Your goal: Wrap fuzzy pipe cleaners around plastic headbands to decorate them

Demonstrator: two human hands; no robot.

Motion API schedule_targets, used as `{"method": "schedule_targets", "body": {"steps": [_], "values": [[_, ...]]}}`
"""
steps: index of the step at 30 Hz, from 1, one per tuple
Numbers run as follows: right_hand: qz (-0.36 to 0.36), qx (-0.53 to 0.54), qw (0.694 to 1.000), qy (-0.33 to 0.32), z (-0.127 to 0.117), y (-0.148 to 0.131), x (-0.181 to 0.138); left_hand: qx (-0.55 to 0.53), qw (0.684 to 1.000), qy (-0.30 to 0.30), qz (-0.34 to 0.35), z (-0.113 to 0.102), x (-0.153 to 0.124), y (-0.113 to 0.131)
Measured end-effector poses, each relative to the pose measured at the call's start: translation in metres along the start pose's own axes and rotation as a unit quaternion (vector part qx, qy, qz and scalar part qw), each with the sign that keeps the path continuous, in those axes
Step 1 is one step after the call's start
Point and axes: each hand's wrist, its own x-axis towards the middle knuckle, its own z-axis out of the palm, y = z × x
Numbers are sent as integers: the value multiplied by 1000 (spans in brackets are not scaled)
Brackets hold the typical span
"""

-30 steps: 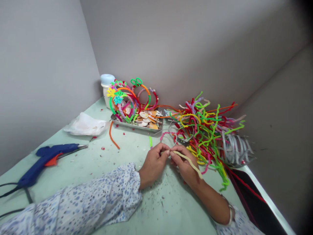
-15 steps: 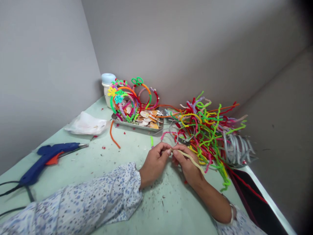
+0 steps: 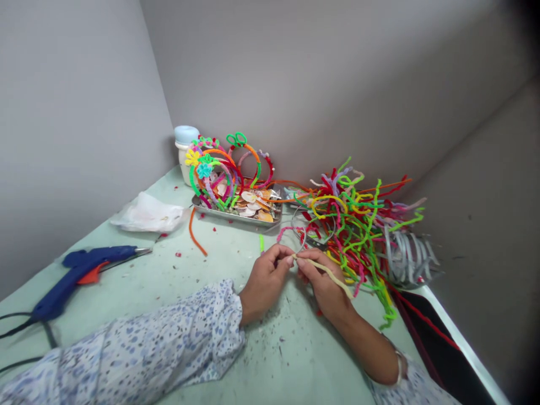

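Note:
A cream pipe cleaner [image 3: 331, 274] runs between my fingertips, its long loose end lying across my right hand toward the wrist. My left hand [image 3: 266, 281] pinches its short end between thumb and index finger. Right beside it, my right hand [image 3: 323, 284] pinches the same piece, the fingertips of both hands nearly touching. Just beyond the hands, a thin grey metal headband [image 3: 304, 239] lies partly hidden by my fingers. A tangled heap of coloured pipe cleaners [image 3: 358, 225] spreads behind and to the right of my right hand.
A blue glue gun [image 3: 84, 273] lies at the left with its cord. Behind are a white plastic bag [image 3: 149, 214], a metal tray [image 3: 253, 220] of shells with wrapped headbands [image 3: 219, 174] on it, and a lidded jar [image 3: 185, 152]. Grey bare headbands [image 3: 411, 259] are bundled at the right.
Almost nothing differs. Both hands keep their pinch on the cream pipe cleaner, with only a very slight shift at the fingertips.

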Motion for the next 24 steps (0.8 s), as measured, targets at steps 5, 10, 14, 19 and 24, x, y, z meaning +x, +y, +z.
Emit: {"method": "schedule_targets", "body": {"steps": [5,10,14,19,24], "values": [[5,1,1000,1,0,0,0,-21,1000,-6,-2,0,1,0],[-1,1,1000,-1,1,2,1,-35,999,-9,-12,-2,2,1],[-12,-1,1000,-8,1,4,1,-33,999,-1,-16,-3,2,1],[-8,6,1000,-13,1,4,0,-12,1000,5,-24,-3,2,0],[-9,0,1000,-7,2,4,-1,1,1000,12,-17,-2,3,0]]}}
